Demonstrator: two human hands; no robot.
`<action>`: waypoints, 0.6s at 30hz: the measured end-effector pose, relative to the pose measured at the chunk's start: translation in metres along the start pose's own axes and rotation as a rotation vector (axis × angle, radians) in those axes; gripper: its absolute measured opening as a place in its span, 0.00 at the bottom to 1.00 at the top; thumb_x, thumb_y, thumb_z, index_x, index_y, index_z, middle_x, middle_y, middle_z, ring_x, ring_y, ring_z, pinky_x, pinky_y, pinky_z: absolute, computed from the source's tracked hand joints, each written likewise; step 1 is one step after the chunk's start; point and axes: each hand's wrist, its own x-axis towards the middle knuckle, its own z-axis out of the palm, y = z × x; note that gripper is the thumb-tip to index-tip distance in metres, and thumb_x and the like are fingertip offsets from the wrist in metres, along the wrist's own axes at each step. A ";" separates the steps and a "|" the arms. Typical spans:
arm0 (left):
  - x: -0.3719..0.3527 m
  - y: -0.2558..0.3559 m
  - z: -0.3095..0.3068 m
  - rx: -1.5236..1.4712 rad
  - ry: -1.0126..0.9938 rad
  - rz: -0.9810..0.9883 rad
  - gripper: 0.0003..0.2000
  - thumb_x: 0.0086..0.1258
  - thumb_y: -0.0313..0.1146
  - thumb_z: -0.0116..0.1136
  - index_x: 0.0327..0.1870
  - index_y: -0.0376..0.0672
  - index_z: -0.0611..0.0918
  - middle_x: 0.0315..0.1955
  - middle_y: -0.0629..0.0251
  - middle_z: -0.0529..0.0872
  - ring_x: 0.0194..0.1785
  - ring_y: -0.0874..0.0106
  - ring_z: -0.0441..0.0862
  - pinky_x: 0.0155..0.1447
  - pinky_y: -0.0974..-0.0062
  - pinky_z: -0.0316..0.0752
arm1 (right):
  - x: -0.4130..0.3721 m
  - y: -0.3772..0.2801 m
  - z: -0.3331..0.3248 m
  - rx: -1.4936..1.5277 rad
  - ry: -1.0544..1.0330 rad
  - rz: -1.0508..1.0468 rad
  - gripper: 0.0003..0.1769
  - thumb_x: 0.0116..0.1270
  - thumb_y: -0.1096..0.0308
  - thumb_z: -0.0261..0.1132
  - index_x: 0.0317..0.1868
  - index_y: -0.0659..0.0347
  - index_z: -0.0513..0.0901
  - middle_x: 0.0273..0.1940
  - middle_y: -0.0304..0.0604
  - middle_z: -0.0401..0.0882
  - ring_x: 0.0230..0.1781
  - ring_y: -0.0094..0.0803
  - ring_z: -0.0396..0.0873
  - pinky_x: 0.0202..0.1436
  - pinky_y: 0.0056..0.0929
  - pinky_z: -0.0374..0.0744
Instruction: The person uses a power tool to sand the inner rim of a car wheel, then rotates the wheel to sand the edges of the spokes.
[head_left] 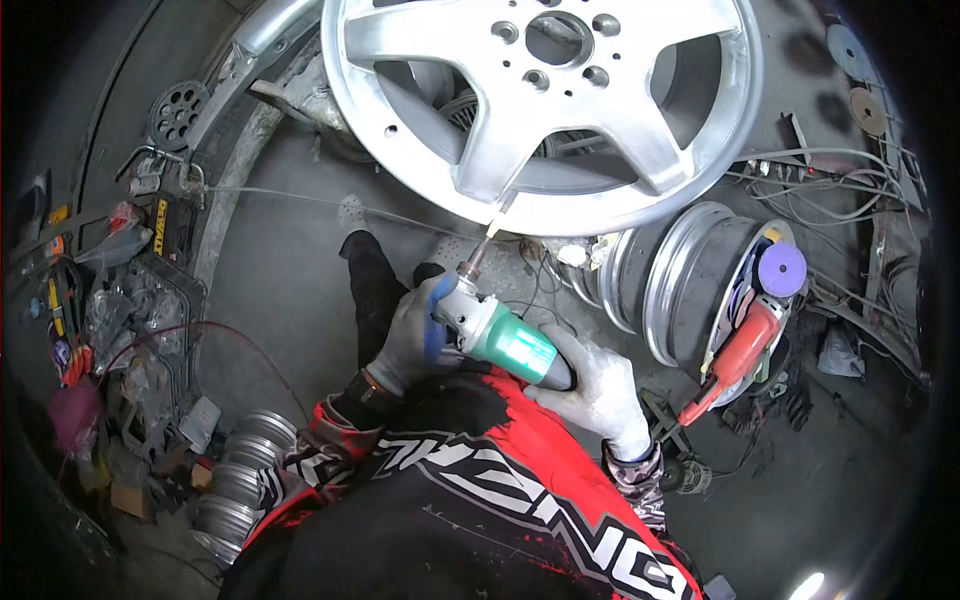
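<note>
A green and silver power grinder [515, 345] points up and away from my body, with a thin shaft [488, 238] at its front end. The tip of that shaft meets or overlaps the lower rim of a large silver alloy wheel [590, 205]; actual contact is hard to judge. My left hand [412, 335], in a grey and blue glove, is closed around the grinder's metal head. Around the rear of the green body wraps my right hand [597, 388] in a whitish glove. The wheel's five-bolt centre and broad spokes face me.
On the right, a red power tool with a purple disc [780, 270] rests on another wheel [690, 275]. Stacked rims [245, 480] stand at lower left. Bags and tools crowd the left [130, 310]. Cables [850, 180] hang at right; a thin hose [250, 350] curves near my left side.
</note>
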 end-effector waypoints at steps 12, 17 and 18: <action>0.044 0.039 0.021 -0.938 0.132 -0.720 0.20 0.87 0.44 0.53 0.63 0.35 0.84 0.49 0.61 0.90 0.52 0.72 0.88 0.59 0.70 0.80 | -0.010 0.015 -0.018 0.058 0.027 0.019 0.44 0.54 0.46 0.84 0.69 0.54 0.83 0.49 0.55 0.90 0.49 0.52 0.90 0.51 0.45 0.87; 0.044 0.067 0.001 -0.553 0.129 -0.685 0.21 0.90 0.46 0.48 0.61 0.35 0.84 0.48 0.64 0.89 0.52 0.75 0.88 0.61 0.73 0.80 | 0.002 0.010 -0.017 0.080 -0.024 -0.001 0.43 0.54 0.47 0.84 0.68 0.54 0.83 0.49 0.55 0.90 0.50 0.52 0.90 0.52 0.44 0.87; 0.044 0.061 0.004 -0.799 0.135 -0.723 0.21 0.90 0.46 0.48 0.60 0.35 0.84 0.48 0.64 0.89 0.51 0.75 0.88 0.60 0.73 0.80 | 0.001 0.011 -0.017 0.071 -0.022 0.002 0.43 0.53 0.47 0.84 0.69 0.54 0.83 0.49 0.55 0.90 0.50 0.53 0.90 0.52 0.44 0.87</action>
